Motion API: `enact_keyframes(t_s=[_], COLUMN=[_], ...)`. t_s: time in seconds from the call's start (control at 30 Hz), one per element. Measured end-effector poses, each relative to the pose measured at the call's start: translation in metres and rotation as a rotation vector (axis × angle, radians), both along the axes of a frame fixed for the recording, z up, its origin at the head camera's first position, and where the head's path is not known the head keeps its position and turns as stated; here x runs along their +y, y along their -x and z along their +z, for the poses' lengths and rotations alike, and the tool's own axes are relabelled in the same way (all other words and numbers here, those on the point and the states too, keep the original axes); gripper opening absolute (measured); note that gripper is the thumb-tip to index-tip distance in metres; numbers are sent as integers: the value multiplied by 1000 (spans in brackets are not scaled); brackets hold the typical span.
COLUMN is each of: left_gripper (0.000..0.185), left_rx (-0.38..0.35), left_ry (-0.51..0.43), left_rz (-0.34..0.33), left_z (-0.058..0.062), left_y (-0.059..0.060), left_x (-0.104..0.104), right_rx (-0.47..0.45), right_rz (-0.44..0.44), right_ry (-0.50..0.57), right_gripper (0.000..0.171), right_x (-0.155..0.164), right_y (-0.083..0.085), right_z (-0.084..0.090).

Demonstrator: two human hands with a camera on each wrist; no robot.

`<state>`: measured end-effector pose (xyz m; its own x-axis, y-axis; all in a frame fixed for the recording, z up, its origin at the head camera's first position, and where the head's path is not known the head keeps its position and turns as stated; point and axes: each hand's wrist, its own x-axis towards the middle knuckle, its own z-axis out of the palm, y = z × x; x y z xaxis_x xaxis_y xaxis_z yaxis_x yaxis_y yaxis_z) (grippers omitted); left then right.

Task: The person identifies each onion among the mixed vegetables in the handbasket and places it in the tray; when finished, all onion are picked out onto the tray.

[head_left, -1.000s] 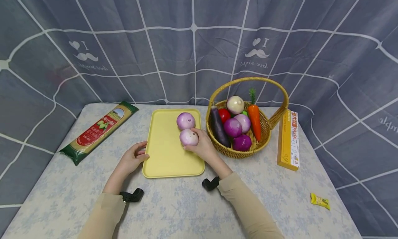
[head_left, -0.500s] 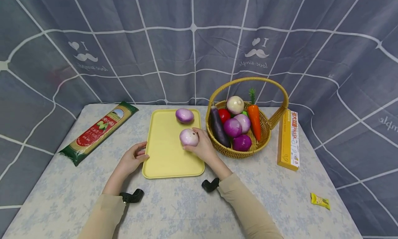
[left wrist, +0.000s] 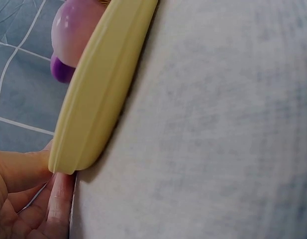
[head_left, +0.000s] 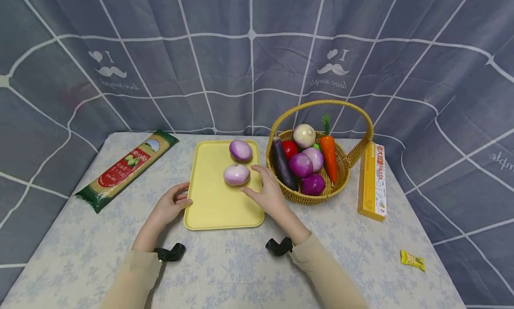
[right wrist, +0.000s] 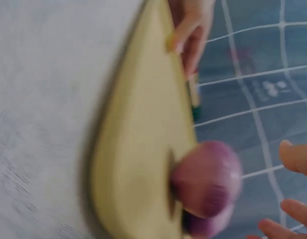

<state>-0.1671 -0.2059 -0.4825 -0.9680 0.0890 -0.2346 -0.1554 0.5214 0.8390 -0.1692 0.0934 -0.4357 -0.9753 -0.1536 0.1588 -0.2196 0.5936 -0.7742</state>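
**Fingers off the onion: roll risk on the tray**

Fingers (head_left: 257, 173) of the right hand (head_left: 270, 194) are spread and relaxed, holding nothing, just beside the near onion (head_left: 236, 174) w/ a small gap showing. That onion lies loose on the yellow tray (head_left: 213, 210), right of centre; the far onion (head_left: 241, 150) sits near the tray's back edge, close by but apart from it. Left hand (head_left: 170, 206) touches the tray's left rim, fingertips (left wrist: 58, 199) curled under the corner, thumb against the rim.

Risks, as I judge them:
- Round onion, flat tray, low rim: any tilt from the left hand could send both rolling, poss. over the edge onto the bench (head_left: 241, 264).
- Right hand is so close that a careless move could knock the near onion into the far one.
- Basket (head_left: 341, 184) stands just right of the tray; a wide elbow swing could catch its handle.

Right wrist view is blurred, so contact can't be confirmed there.
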Motion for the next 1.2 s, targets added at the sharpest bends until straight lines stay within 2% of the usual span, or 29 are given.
enact_keyframes(t_s=[0.23,0.47,0.63,0.83,1.2], left_gripper=[60,60,60,61,61], left_rx=[-7,20,29,3,-5], left_ry=[-5,22,24,7,-2], left_rz=[2,0,-3,1,5], left_z=[1,0,-1,-2,-2], left_y=[2,4,4,3,2], left_x=[-1,-2,-3,-3,-2], right_rx=[27,-4,-32,-87,-151], right_rz=[7,-15,-48,-72,-28], right_ry=[44,147,193,206,204], right_gripper=[46,38,37,39,43], right_x=[22,58,86,116,159], right_y=[-16,-22,-22,-22,-17], right_z=[31,49,51,49,43])
